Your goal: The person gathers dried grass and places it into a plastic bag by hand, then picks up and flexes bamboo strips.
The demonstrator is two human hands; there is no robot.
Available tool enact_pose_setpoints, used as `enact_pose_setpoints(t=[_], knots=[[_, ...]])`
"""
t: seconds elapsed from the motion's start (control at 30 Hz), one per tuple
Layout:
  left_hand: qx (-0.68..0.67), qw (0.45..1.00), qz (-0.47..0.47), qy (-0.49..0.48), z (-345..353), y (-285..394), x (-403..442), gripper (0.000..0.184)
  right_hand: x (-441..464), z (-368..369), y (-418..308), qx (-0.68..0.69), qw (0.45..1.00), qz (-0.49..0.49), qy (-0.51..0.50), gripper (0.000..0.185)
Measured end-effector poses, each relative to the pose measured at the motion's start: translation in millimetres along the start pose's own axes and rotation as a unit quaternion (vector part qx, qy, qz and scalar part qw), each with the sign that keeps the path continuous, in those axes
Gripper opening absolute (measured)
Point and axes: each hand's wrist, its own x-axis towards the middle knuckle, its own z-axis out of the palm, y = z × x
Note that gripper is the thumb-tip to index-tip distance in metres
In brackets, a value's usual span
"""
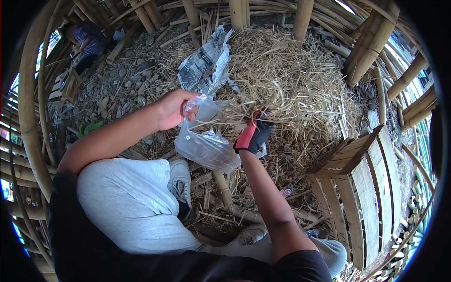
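My bare left hand (pixel 176 111) pinches the rim of a clear plastic bag (pixel 206 148), which hangs with its mouth partly spread and some straw visible through its side. My right hand (pixel 256 134) wears a red and black glove and is closed on a loose bunch of straw (pixel 260 109), just right of the bag's mouth. Its fingertips are partly hidden by the stalks. Behind the hands a broad heap of dry straw (pixel 296 70) covers the ground. Crumpled newspaper (pixel 204 66) lies at the heap's left edge, beyond my left hand.
A slatted wooden crate (pixel 361 192) stands close at my right. Bamboo posts (pixel 371 42) and rails ring the space. Stony rubble (pixel 122 84) lies to the left, where another person (pixel 87 40) crouches near a small wooden crate (pixel 66 87). Bamboo poles (pixel 223 188) lie near my shoes.
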Motion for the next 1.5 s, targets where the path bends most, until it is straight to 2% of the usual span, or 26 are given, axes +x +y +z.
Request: enact_pose_setpoints(t=[0.03, 0.07, 0.13, 0.17, 0.23, 0.3, 0.33, 0.37, 0.4, 0.53, 0.63, 0.67, 0.77, 0.8, 0.9, 0.93, 1.03, 1.07, 1.1, 1.17, 1.27, 1.33, 1.4, 1.5], knots=[[-0.004, 1.0, 0.002, -0.003, 0, 0, 0, 0.019, -4, -11, 2, 0.071, 0.996, 0.039, -0.046, 0.032], [-0.008, 1.0, 0.005, -0.007, -1, 1, 0, 0.019, -10, -19, 13, -0.075, 0.993, -0.01, -0.096, 0.033], [-0.004, 1.0, 0.014, -0.019, -4, 0, 1, 0.019, -41, 2, 4, -0.126, 0.982, 0.017, -0.137, 0.034], [-0.002, 1.0, 0.019, -0.024, -6, 0, 2, 0.018, -45, -2, 4, -0.237, 0.949, -0.044, -0.201, 0.035], [0.0, 1.0, 0.026, 0.004, -2, -1, 0, 0.017, -50, -14, 4, -0.405, 0.851, -0.135, -0.307, 0.039], [-0.011, 0.999, 0.032, 0.013, -1, 0, 0, 0.016, -53, -23, 5, -0.465, 0.78, -0.097, -0.408, 0.044], [-0.022, 0.999, 0.034, 0.008, -3, 1, 0, 0.016, -58, -13, -3, -0.452, 0.769, -0.047, -0.45, 0.047], [-0.034, 0.999, 0.036, 0.004, -4, 1, 0, 0.015, -64, -5, -16, -0.592, 0.624, -0.176, -0.479, 0.044], [-0.032, 0.999, 0.034, 0.001, -4, 1, -1, 0.015, -63, 3, -15, -0.543, 0.665, -0.177, -0.481, 0.038], [-0.007, 0.999, 0.025, -0.02, -2, 0, -3, 0.014, -56, 7, 0, -0.598, 0.632, -0.146, -0.471, 0.027], [-0.002, 1.0, 0.028, -0.014, 2, 2, -6, 0.015, -53, 18, -3, -0.582, 0.617, -0.202, -0.489, 0.025], [-0.005, 0.999, 0.031, -0.008, 4, 2, -8, 0.015, -53, 25, -6, -0.558, 0.629, -0.19, -0.507, 0.027], [-0.022, 0.999, 0.034, 0.006, 7, 2, -10, 0.018, -56, 36, -13, -0.535, 0.556, -0.245, -0.587, 0.025], [-0.018, 0.999, 0.033, 0.002, 8, 3, -12, 0.019, -58, 40, -16, -0.602, 0.504, -0.164, -0.597, 0.025], [-0.003, 1.0, 0.029, 0.0, 14, 5, -21, 0.02, -62, 41, -1, -0.676, 0.419, -0.12, -0.594, 0.022], [0.005, 1.0, 0.031, 0.004, 18, 4, -23, 0.021, -64, 41, 0, -0.67, 0.443, -0.137, -0.579, 0.021], [0.028, 0.999, 0.021, 0.022, 27, 2, -29, 0.024, -64, 55, 1, -0.679, 0.414, -0.119, -0.594, 0.017], [0.035, 0.999, 0.016, 0.028, 30, 1, -31, 0.025, -74, 54, -8, -0.661, 0.566, -0.026, -0.492, 0.019], [0.046, 0.999, 0.008, 0.019, 35, 1, -35, 0.027, -75, 55, -7, -0.66, 0.592, -0.005, -0.462, 0.021], [0.068, 0.998, -0.008, 0.0, 46, -1, -42, 0.029, -72, 54, 11, -0.678, 0.57, -0.011, -0.464, 0.024], [0.093, 0.995, -0.025, -0.029, 54, -10, -40, 0.03, -70, 41, 50, -0.723, 0.478, -0.037, -0.498, 0.028], [0.108, 0.993, -0.039, -0.04, 62, -16, -41, 0.031, -80, 25, 63, -0.745, 0.445, -0.039, -0.495, 0.032], [0.143, 0.988, -0.055, -0.023, 77, -18, -50, 0.03, -85, 10, 73, -0.754, 0.433, -0.049, -0.491, 0.035], [0.177, 0.981, -0.078, -0.007, 79, -21, -49, 0.029, -85, -9, 90, -0.743, 0.449, -0.076, -0.49, 0.04]])
